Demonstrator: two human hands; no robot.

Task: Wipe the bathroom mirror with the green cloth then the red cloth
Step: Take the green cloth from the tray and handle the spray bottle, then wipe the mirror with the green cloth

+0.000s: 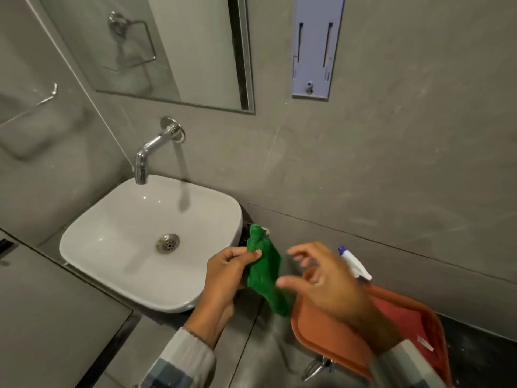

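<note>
The white sink point(120, 231) sits at about 9 o'clock from the hands, with the shiny tap point(152, 152) above it and the mirror point(156, 49) up at 11 o'clock on the grey wall. The left hand point(229, 271) reaches up from 6 o'clock with its palm turned inward, and its thumb and fingers pinch the top of the green cloth point(265, 273), which hangs down crumpled. Just beside it at 3 o'clock, the right hand point(324, 281) floats with fingers spread wide and holds nothing, above the orange tray point(321, 329) where the red cloth point(400, 320) lies, near the white spray bottle point(354, 264).
</note>
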